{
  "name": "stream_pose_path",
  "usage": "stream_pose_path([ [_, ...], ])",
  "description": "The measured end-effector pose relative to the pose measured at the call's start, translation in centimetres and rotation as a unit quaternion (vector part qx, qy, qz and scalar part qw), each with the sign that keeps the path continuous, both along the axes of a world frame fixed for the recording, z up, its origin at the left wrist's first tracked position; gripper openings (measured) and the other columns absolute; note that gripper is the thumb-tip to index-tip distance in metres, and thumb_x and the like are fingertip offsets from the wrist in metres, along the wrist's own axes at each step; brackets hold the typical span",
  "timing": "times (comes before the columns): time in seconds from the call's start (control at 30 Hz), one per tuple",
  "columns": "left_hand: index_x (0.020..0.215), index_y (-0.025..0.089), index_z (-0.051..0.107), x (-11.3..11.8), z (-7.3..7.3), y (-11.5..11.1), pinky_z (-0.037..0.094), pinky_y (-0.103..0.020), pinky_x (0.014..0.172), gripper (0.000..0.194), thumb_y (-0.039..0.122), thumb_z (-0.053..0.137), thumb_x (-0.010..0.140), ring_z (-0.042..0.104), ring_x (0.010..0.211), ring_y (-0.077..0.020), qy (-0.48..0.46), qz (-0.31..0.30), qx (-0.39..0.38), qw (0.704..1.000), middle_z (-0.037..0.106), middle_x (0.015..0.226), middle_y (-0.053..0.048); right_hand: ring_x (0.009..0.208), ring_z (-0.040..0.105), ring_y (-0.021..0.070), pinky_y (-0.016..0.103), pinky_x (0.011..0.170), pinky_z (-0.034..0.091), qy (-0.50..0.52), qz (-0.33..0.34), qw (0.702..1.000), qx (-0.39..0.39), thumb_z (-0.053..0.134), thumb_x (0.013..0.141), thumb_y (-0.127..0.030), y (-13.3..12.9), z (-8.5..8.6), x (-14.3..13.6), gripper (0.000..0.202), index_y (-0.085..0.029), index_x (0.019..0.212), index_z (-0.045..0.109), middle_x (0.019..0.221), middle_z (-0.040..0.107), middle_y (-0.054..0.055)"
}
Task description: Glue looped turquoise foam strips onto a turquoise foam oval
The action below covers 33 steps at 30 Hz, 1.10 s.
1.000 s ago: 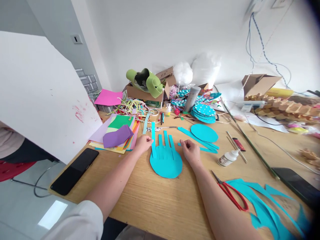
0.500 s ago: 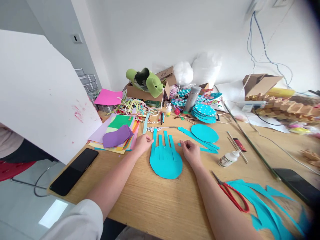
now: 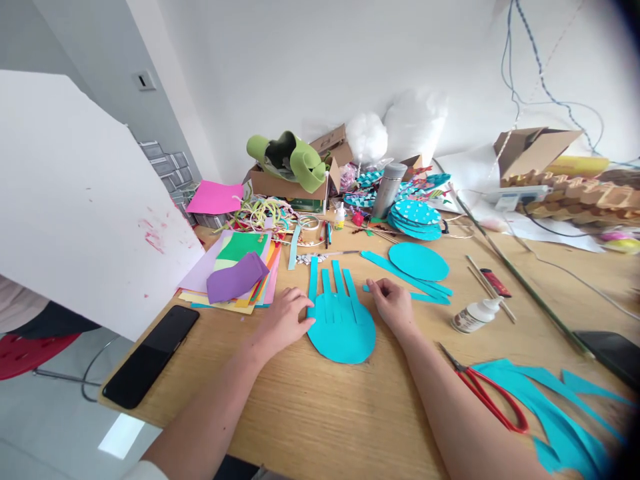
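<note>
A blue paper oval [image 3: 342,343] lies flat before me, with several narrow blue strips [image 3: 313,283] on it pointing away like fingers. At its left edge is my left hand [image 3: 287,319], open, thumb and fingers apart, the tips touching or just beside the paper. To the right of the oval, my right hand [image 3: 393,305] rests with thumb and index finger pinched together. Behind it lies a loose blue paper strip [image 3: 429,298], its other end peeking out left of the fingertips. Whether anything sits in that pinch is hidden.
Right of my hands lie another blue oval [image 3: 419,261], a glue bottle [image 3: 475,315], red-handled scissors [image 3: 493,397] and blue scraps [image 3: 540,407]. Coloured paper [image 3: 237,280] and a phone [image 3: 151,357] are on the left. A grey flask [image 3: 389,191] stands behind.
My left hand has come down and nearer along the oval's left edge, its fingers opening from a pinch. My right hand stays beside the paper. The whole view has shifted slightly.
</note>
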<state>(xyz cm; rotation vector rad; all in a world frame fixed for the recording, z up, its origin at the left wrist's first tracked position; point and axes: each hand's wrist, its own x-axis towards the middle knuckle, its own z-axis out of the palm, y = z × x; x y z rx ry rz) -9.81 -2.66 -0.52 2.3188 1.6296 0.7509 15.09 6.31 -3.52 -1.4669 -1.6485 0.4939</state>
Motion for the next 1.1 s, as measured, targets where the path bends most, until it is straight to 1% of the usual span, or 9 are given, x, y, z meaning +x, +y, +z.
stream_pose_path([
  [0.17,0.096,0.022,0.065,0.6,-0.2,0.1,0.047,-0.038,0.089,0.022,0.013,0.062,0.076,0.056,0.100,-0.0239,0.064,-0.018,0.035,0.997,0.063,0.101,-0.005,0.045,0.038,0.0117,0.026,0.046,0.025,0.002,-0.001,1.000,-0.004,0.045,0.078,-0.065,0.0,0.1,0.0,0.053,-0.018,0.056,0.053,0.045,0.044,-0.002],
  [0.37,0.087,0.018,0.067,1.1,-0.4,0.1,0.046,-0.042,0.089,0.012,0.015,0.058,0.079,0.054,0.100,-0.0262,0.107,-0.035,0.061,0.992,0.064,0.099,-0.008,0.046,0.038,0.0118,0.026,0.047,0.026,0.002,-0.003,1.000,-0.017,0.046,0.078,-0.064,0.1,0.0,-0.1,0.051,-0.018,0.057,0.055,0.046,0.044,-0.002],
  [0.53,0.087,0.020,0.068,1.1,-0.3,0.1,0.047,-0.041,0.088,0.010,0.020,0.063,0.079,0.055,0.099,-0.0250,0.072,-0.020,0.062,0.995,0.064,0.099,-0.007,0.045,0.036,0.0113,0.026,0.046,0.023,-0.001,0.003,1.000,-0.012,0.046,0.081,-0.062,0.2,-0.1,0.0,0.051,-0.018,0.056,0.055,0.045,0.041,-0.003],
  [0.63,0.087,0.021,0.069,0.5,0.0,0.2,0.049,-0.037,0.085,0.009,0.023,0.066,0.078,0.058,0.095,-0.0221,0.025,-0.003,0.050,0.998,0.065,0.096,-0.005,0.045,0.035,0.0111,0.026,0.046,0.023,0.005,0.006,1.000,-0.010,0.046,0.081,-0.061,0.2,-0.1,0.0,0.050,-0.018,0.056,0.055,0.045,0.040,-0.003],
  [0.7,0.088,0.021,0.070,-0.1,0.2,0.3,0.049,-0.037,0.086,0.010,0.023,0.065,0.080,0.058,0.094,-0.0212,0.012,-0.005,0.045,0.999,0.066,0.096,-0.005,0.045,0.036,0.0112,0.026,0.046,0.023,0.007,0.005,1.000,-0.014,0.046,0.081,-0.060,0.2,-0.1,-0.1,0.050,-0.018,0.056,0.055,0.045,0.040,-0.003],
  [0.8,0.098,0.023,0.072,-1.2,0.5,0.4,0.046,-0.041,0.095,0.018,0.024,0.065,0.082,0.055,0.107,-0.0233,0.019,-0.036,0.035,0.999,0.064,0.110,-0.007,0.046,0.036,0.0114,0.027,0.047,0.024,0.007,0.002,1.000,-0.023,0.047,0.080,-0.059,0.2,-0.1,-0.1,0.048,-0.018,0.056,0.055,0.045,0.041,-0.003],
  [0.93,0.106,0.027,0.071,-2.1,0.7,0.4,0.034,-0.050,0.108,0.024,0.025,0.066,0.083,0.036,0.134,-0.0289,0.045,-0.102,-0.012,0.994,0.054,0.137,-0.003,0.047,0.037,0.0116,0.027,0.048,0.025,0.012,0.002,1.000,-0.023,0.047,0.081,-0.057,0.2,-0.1,0.0,0.046,-0.018,0.057,0.055,0.047,0.043,-0.003],
  [1.0,0.109,0.028,0.070,-2.2,0.9,0.3,0.028,-0.055,0.111,0.026,0.027,0.065,0.083,0.029,0.139,-0.0303,0.056,-0.121,-0.040,0.990,0.049,0.142,-0.001,0.047,0.037,0.0117,0.027,0.048,0.025,0.012,0.001,1.000,-0.023,0.047,0.080,-0.057,0.2,-0.1,0.0,0.046,-0.018,0.058,0.056,0.047,0.045,-0.002],
  [1.1,0.112,0.029,0.068,-1.9,1.2,0.2,0.022,-0.059,0.112,0.028,0.028,0.063,0.085,0.024,0.142,-0.0313,0.072,-0.127,-0.074,0.986,0.046,0.144,0.000,0.046,0.037,0.0117,0.027,0.048,0.025,0.011,0.000,1.000,-0.025,0.047,0.080,-0.058,0.2,-0.1,0.0,0.046,-0.019,0.057,0.054,0.046,0.045,-0.002],
])
